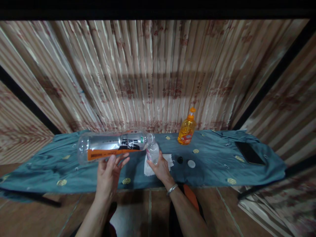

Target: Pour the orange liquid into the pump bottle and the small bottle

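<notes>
In the head view, my left hand holds a large clear plastic bottle with a silver and orange label. That bottle lies almost level in the air, its neck pointing right. Its mouth meets the top of a small clear bottle, and I cannot tell whether any liquid passes between them. My right hand is closed around the small bottle, which stands nearly upright over a white tissue. Right of this hand lie a black cap and a white round lid.
An orange pump bottle partly filled with yellow liquid stands toward the back. At the right lies a black phone. A teal patterned cloth covers the table, with a pleated curtain behind and dark frame bars at the sides.
</notes>
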Available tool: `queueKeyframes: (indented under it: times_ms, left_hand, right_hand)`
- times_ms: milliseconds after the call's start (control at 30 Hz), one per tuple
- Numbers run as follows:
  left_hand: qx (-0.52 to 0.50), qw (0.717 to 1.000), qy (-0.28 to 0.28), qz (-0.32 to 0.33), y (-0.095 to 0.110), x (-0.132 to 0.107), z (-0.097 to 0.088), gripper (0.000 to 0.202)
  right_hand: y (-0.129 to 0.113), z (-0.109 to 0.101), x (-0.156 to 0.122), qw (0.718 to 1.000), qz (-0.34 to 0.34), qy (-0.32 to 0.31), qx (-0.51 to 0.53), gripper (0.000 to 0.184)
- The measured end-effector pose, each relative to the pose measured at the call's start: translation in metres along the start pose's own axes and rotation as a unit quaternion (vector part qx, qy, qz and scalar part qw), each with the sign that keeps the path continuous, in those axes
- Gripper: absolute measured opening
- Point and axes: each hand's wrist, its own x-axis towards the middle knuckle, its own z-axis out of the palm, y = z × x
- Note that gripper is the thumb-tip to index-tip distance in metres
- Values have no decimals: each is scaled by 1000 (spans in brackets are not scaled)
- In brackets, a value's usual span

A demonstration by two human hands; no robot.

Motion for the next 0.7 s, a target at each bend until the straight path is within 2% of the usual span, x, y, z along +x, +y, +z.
queueKeyframes:
  times_ms: [300,700]
  left_hand:
    - [1,1000,1,-8,4,0,3,40]
    - [16,1000,5,-14,6,2,0,47]
  right_hand:
    - [-4,-4,0,1000,14,-14,-6,68]
    - [2,1,0,1000,12,-8,-25,72]
